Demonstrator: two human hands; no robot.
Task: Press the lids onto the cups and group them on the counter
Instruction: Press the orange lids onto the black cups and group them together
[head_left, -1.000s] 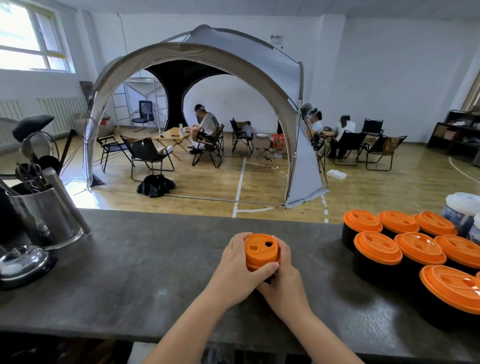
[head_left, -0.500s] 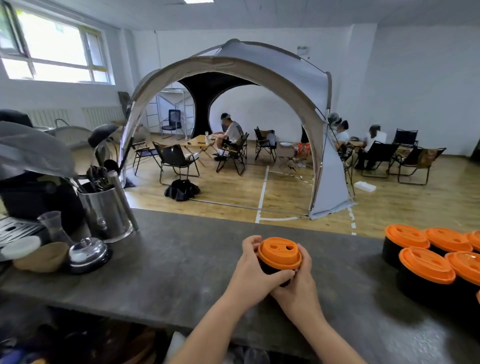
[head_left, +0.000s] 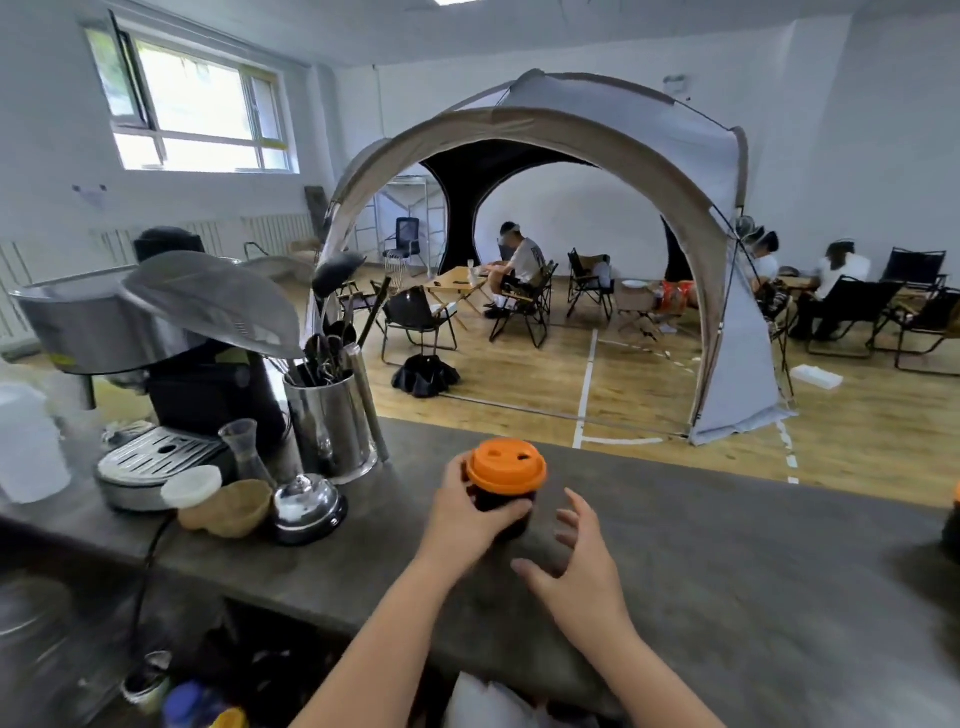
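A black cup (head_left: 511, 512) with an orange lid (head_left: 505, 465) on top stands on the grey counter (head_left: 727, 561), near its middle. My left hand (head_left: 465, 512) grips the cup's left side, fingers curled round the wall below the lid. My right hand (head_left: 576, 558) hovers just right of the cup with fingers spread and relaxed, holding nothing and apart from the cup. At the far right edge a sliver of another lidded cup (head_left: 955, 525) shows.
On the counter's left stand a steel utensil holder (head_left: 332, 421), a service bell (head_left: 306, 501), a brown bowl (head_left: 228, 506), a small glass measure (head_left: 244, 447) and a coffee machine (head_left: 156, 364). Beyond the counter are a tent and seated people.
My right hand has let go of the cup and pulled back to the right. The view swung left, so the group of lidded cups has slid almost out of frame.
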